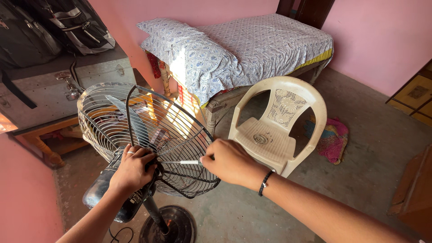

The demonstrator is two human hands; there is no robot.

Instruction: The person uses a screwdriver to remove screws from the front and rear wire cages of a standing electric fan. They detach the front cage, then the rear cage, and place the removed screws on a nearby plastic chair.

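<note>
**Desk:** What does the frame show?

**Photographer:** A pedestal fan [148,139] stands on a concrete floor [360,148] in a pink-walled room, head tilted, wire guard [180,135] facing up and away. The left hand [132,168] is clenched on the back of the guard where it meets the motor housing [105,191]. The right hand [231,163] is closed around a screwdriver [182,162], whose shaft reaches in toward the hub.

**Desk:** Surroundings?

**Photographer:** A cream plastic chair [276,126] just beyond the fan, a bed [256,45] with a patterned sheet behind it, a metal trunk [54,85] with bags on top to the left, a crumpled cloth [333,139] on the floor.

**Desk:** Any risk worth noting?

**Photographer:** In my judgement, several. The screwdriver tip could slip off the fastener and jab the left hand's fingers close by. The guard could spring or drop once loosened, since only one hand steadies it. A cord lies near the round base [168,225]; whether it is plugged in cannot be told, and a live fan would endanger both hands.
</note>
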